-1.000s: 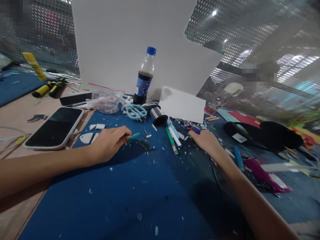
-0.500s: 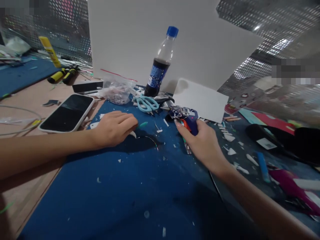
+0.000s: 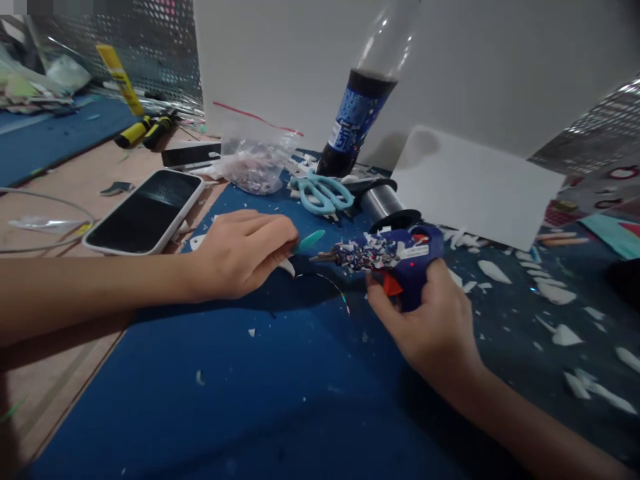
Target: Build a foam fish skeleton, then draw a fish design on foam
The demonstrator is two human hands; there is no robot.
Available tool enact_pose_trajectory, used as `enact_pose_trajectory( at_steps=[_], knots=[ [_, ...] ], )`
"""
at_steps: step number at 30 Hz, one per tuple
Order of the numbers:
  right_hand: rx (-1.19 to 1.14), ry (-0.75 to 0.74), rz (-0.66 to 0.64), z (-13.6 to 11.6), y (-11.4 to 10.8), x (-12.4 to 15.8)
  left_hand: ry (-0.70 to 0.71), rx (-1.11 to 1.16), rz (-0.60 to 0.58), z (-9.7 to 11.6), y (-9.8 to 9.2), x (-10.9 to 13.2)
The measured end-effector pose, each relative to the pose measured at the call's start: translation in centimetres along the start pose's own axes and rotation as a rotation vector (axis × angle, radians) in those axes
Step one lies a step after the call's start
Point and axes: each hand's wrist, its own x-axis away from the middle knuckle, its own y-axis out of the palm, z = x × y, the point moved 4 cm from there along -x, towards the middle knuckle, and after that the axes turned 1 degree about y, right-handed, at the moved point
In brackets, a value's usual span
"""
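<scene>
My right hand [image 3: 440, 327] is wrapped round the handle of a dark blue hot glue gun [image 3: 415, 267] with an orange trigger. Scraps of paper and foil cover its barrel, and the metal nozzle points left. Just left of that tip, my left hand [image 3: 245, 253] is closed in a pinch. A small teal leaf-shaped piece [image 3: 311, 241] sticks out from its fingers; the held end is hidden. Below the fingertips show a white curved piece [image 3: 287, 267] and a thin, multicoloured curved strand [image 3: 334, 283]. Whether these join the teal piece I cannot tell.
Behind the hands stand light blue scissors [image 3: 325, 193], a spool of wire [image 3: 385, 205], a cola bottle [image 3: 357, 113] and a zip bag [image 3: 257, 160]. A phone [image 3: 145, 212] lies left. White scraps [image 3: 550, 291] litter the right side; a white board [image 3: 280, 60] rises behind.
My right hand has lifted the glue gun from beside the spool and brought its nozzle towards my left hand. The left hand keeps its pinch. The view has moved closer.
</scene>
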Motion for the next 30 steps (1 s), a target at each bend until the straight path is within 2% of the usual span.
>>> enact_pose_trajectory(
  at_steps=[9, 15, 22, 30],
  knots=[
    [0.012, -0.138, 0.016, -0.5, -0.3, -0.1, -0.020, 0.006, -0.043, 0.0, 0.1, -0.2],
    [0.028, -0.277, 0.078, -1.0, -0.4, 0.2, -0.035, 0.028, -0.002, 0.0, 0.3, 0.1],
    [0.053, -0.303, 0.086, -1.1, -0.4, 0.1, -0.030, 0.025, -0.059, 0.0, 0.1, -0.2],
    [0.071, -0.289, 0.067, -1.3, -0.5, 0.1, -0.020, 0.032, -0.040, 0.1, 0.1, -0.1]
  ],
)
